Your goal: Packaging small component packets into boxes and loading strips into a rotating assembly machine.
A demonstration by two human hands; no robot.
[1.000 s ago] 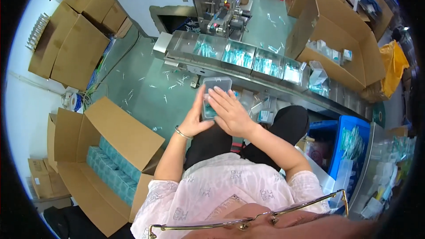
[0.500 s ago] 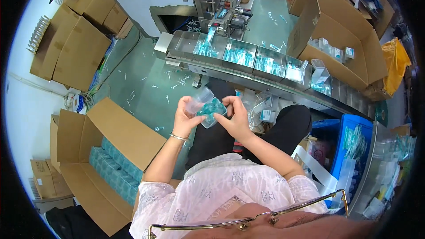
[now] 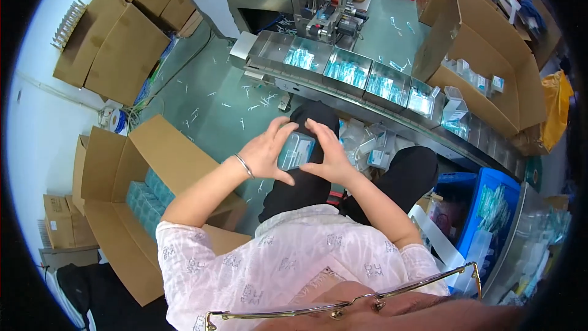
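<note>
A small clear plastic box (image 3: 296,150) with pale blue contents sits between my two hands above my lap. My left hand (image 3: 265,151), with a thin bracelet on the wrist, presses on its left side. On the box's right side lies my right hand (image 3: 327,154), fingers spread upward. Both hands grip the box together. Just beyond my knees runs a metal conveyor (image 3: 367,83) with compartments that hold more blue-filled boxes.
An open cardboard carton (image 3: 131,199) with stacked blue packs stands on the floor at my left. A large open carton (image 3: 481,64) is at the far right, flat cartons (image 3: 116,30) at the far left. A blue crate (image 3: 490,220) sits at my right. Small white pieces litter the green floor.
The box was held up near the conveyor a second ago. Both hands have brought it back toward my lap and now close around its sides.
</note>
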